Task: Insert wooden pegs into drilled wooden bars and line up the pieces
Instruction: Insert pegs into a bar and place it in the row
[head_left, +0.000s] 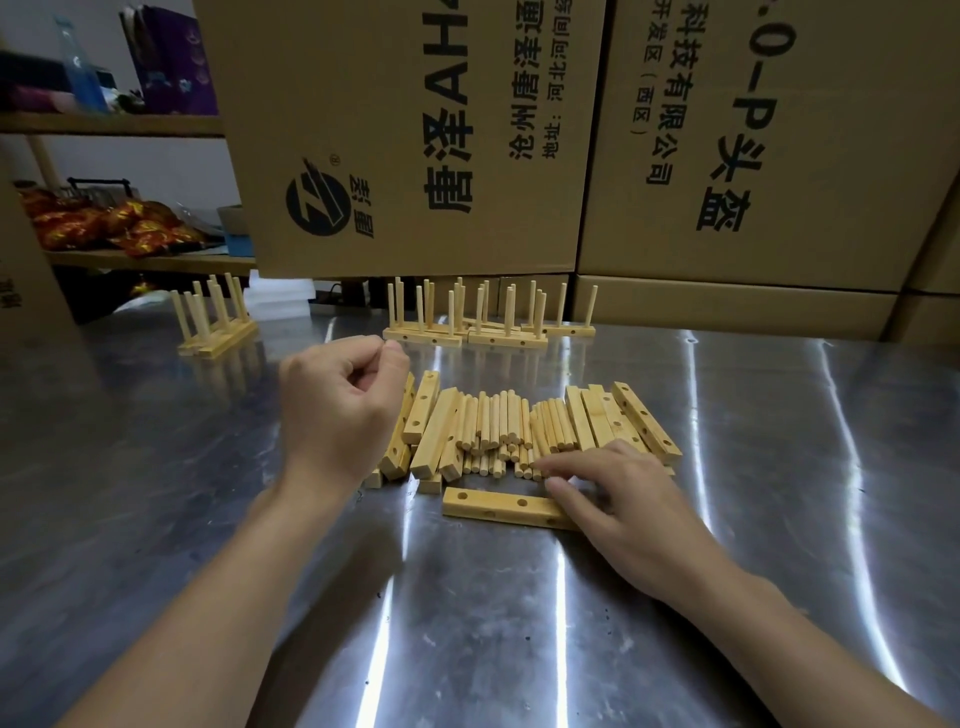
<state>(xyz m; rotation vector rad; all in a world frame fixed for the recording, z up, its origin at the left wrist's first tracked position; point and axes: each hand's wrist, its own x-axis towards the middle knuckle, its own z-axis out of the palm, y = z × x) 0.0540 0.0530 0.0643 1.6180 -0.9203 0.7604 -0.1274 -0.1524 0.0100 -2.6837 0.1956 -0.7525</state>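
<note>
Wooden drilled bar (498, 506) lies alone on steel table (156, 441), front of peg pile (498, 431); right hand (623, 509) flat, fingers straight, resting on its right end; left hand (337, 410) raised, curled, nothing visible inside

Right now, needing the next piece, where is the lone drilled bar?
Head view, right of centre: the lone bar lies on the table in front of the peg pile, its right end under the right hand.
</note>
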